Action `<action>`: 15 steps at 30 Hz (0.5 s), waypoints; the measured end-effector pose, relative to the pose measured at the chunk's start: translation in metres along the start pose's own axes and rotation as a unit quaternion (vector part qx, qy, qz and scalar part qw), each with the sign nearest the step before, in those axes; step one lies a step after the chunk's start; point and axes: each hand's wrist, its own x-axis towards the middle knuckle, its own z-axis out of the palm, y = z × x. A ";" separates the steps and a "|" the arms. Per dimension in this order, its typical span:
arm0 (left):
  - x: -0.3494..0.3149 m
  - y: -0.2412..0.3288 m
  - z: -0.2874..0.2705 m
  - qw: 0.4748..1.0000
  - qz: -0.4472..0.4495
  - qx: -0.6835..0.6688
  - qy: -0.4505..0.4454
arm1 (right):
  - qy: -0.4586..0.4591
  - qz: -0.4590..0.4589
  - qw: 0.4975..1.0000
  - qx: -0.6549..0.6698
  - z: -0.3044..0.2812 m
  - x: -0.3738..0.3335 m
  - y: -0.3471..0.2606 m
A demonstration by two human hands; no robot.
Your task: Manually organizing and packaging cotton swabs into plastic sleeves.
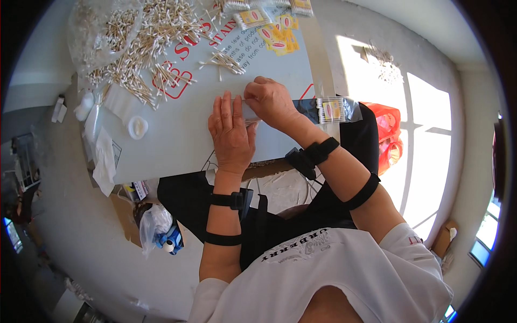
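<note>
My left hand (231,132) lies on the tabletop with its fingers stretched out, beside a small clear plastic packet (249,114). Most of that packet is hidden by both hands, so its contents are hard to see. Thumb and fingers of my right hand (269,101) are pinched together at the packet's far edge. Just beyond the hands is a small loose heap of cotton swabs (225,61). To the right of my right wrist, a filled packet of cotton swabs (330,110) with a yellow label sits at the table's edge.
A large pile of cotton swabs (156,32) covers the far left, partly under a clear plastic bag (99,37). Yellow labels (280,35) and several filled packets (252,18) lie at the back. A small round white dish (138,127) and a tissue (104,156) are left.
</note>
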 end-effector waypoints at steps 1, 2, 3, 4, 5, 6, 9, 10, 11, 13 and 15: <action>0.000 0.000 0.002 0.996 0.009 0.062 -0.065 | -0.045 0.009 0.999 0.016 -0.006 -0.003 0.001; -0.001 0.000 0.004 0.984 0.017 0.124 -0.131 | -0.091 0.017 0.995 0.032 -0.008 -0.002 0.001; 0.001 0.003 0.004 0.984 0.018 0.122 -0.130 | -0.090 0.018 0.995 0.030 -0.011 0.002 0.000; 0.003 0.005 0.004 0.981 0.008 0.123 -0.151 | -0.034 0.047 0.995 0.080 -0.013 0.009 0.000; 0.005 0.006 0.004 0.977 -0.002 0.125 -0.173 | 0.021 0.076 0.988 0.130 -0.013 0.017 0.000; 0.005 0.005 0.005 0.977 -0.002 0.125 -0.172 | 0.021 0.076 0.988 0.130 -0.012 0.025 -0.004; 0.004 0.003 0.006 0.976 0.003 0.135 -0.170 | 0.112 -0.055 0.989 -0.078 0.006 0.052 -0.007; 0.005 0.005 0.007 0.977 0.005 0.134 -0.163 | 0.113 -0.054 0.989 -0.079 0.009 0.063 -0.003; 0.006 0.006 0.008 0.979 0.008 0.133 -0.157 | 0.066 -0.020 0.994 -0.087 0.011 0.072 0.002; 0.006 0.006 0.005 0.976 0.004 0.141 -0.165 | -0.009 0.054 0.996 -0.077 0.011 0.085 0.004; 0.005 0.006 0.003 0.974 -0.001 0.148 -0.171 | -0.077 0.142 0.987 0.026 -0.004 0.102 0.005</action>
